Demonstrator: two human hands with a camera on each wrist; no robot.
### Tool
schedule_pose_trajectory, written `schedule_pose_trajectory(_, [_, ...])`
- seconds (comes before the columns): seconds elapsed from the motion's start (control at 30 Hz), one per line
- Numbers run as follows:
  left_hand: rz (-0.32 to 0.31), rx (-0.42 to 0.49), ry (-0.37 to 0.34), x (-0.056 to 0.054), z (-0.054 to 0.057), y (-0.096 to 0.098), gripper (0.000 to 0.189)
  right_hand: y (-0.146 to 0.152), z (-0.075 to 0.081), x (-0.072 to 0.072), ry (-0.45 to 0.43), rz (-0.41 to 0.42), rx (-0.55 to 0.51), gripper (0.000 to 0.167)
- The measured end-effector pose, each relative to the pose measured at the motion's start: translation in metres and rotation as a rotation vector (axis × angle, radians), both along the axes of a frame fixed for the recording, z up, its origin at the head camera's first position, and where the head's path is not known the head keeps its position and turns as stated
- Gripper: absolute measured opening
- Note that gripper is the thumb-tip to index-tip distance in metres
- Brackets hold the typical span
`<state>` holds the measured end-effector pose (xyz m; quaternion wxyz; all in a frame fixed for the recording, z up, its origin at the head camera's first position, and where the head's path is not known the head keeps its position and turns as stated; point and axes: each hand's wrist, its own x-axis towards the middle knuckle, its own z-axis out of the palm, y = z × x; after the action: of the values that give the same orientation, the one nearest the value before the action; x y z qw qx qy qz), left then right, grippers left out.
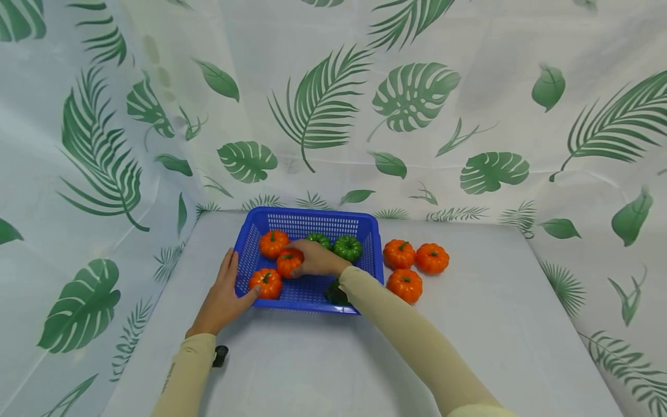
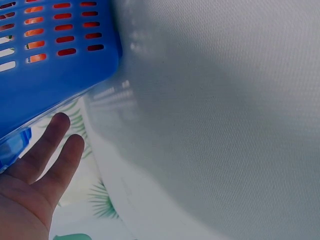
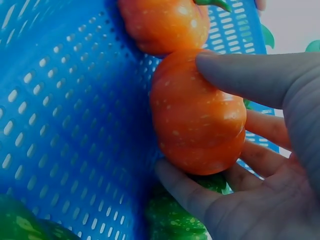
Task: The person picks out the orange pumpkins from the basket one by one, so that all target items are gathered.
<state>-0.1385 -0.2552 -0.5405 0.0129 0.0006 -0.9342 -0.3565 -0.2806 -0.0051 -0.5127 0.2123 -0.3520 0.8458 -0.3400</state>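
Note:
My right hand [image 1: 316, 259] reaches into a blue plastic basket [image 1: 312, 307] and grips a small orange pumpkin [image 1: 288, 264]. In the right wrist view the thumb lies over this pumpkin [image 3: 197, 115] and the fingers curve round its other side. Two more orange pumpkins, one behind [image 1: 272, 243] and one in front [image 1: 266, 283], sit at the basket's left end. My left hand [image 1: 223, 301] rests at the basket's front left corner, thumb at the front rim. Its two visible fingers [image 2: 62, 162] in the left wrist view are straight and spread beside the basket wall.
Green pumpkins [image 1: 347, 248] lie in the basket's right part, a dark green one [image 1: 336, 292] partly hidden by the right sleeve. Three orange pumpkins [image 1: 405, 285] stand on the white table [image 1: 500, 324] right of the basket. A leaf-patterned curtain [image 1: 333, 127] hangs behind and at both sides.

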Motion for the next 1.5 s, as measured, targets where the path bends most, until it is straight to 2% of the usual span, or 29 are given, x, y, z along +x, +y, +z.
schedule_pose_trajectory(0.33, [-0.003,-0.001,-0.006,0.000,0.002,0.000,0.107,0.008,0.000,-0.001,-0.003,-0.036,-0.037,0.066])
schedule_pose_trajectory(0.73, [-0.004,-0.009,-0.020,-0.001,0.005,0.003,0.107,0.028,0.015,0.004,-0.009,-0.073,-0.128,0.065])
schedule_pose_trajectory(1.07, [-0.003,-0.014,-0.019,0.002,0.007,0.003,0.109,0.055,0.026,0.008,0.018,-0.107,-0.195,0.067])
schedule_pose_trajectory(1.3, [0.000,-0.027,-0.021,0.003,0.005,0.003,0.109,0.078,0.029,0.012,0.071,-0.142,-0.203,0.068])
schedule_pose_trajectory(1.5, [-0.006,-0.029,-0.035,0.005,0.007,0.005,0.110,0.099,0.034,0.018,0.062,-0.188,-0.220,0.069])
